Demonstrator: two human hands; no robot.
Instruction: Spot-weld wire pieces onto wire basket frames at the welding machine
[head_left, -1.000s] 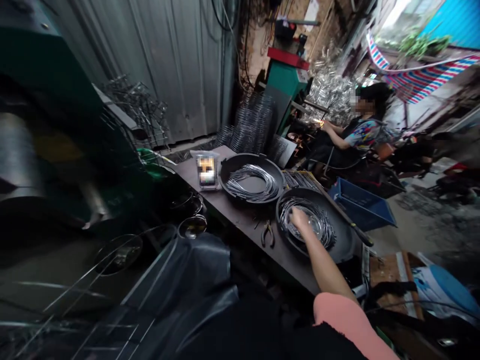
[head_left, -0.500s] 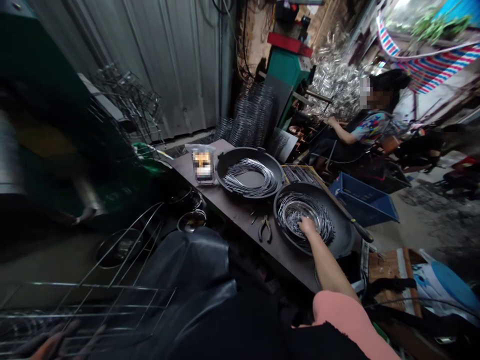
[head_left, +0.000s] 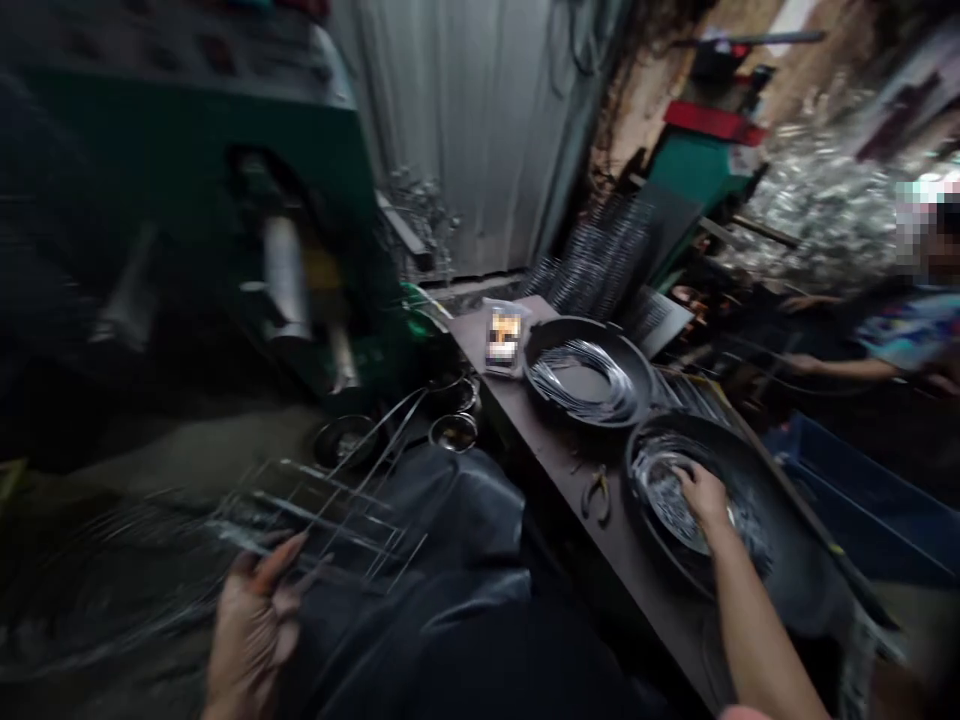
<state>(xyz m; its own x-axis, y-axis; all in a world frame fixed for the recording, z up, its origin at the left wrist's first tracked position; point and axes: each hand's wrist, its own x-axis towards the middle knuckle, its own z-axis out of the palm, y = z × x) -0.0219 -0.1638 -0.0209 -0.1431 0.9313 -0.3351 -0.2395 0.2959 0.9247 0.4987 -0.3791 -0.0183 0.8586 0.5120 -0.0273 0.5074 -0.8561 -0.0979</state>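
My left hand (head_left: 255,610) is closed around one edge of a wire rack (head_left: 330,510), a frame of thin metal rods held over my lap at the lower left. My right hand (head_left: 705,495) reaches into a round metal bowl (head_left: 667,500) of small shiny metal pieces. Its fingers are bent together at the pieces; anything between them is too blurred to make out. The bowl sits in a dark pan (head_left: 795,560) among curved metal wires. Beside it, a second dark pan (head_left: 645,395) carries a coil of wire rings (head_left: 581,380). Pliers (head_left: 596,497) lie on the bench near the bowl's pan.
The narrow bench (head_left: 555,455) runs diagonally, with a clear plastic pouch (head_left: 504,340) at its far end. A green machine (head_left: 202,130) stands on the left. At right are a blue crate (head_left: 862,490) and a seated person (head_left: 907,320). Stacked wire rings (head_left: 600,255) stand behind.
The view has swung left, so the bench appears further right. My left hand and the wire rack have come up more fully into view. My right hand is still in the bowl.
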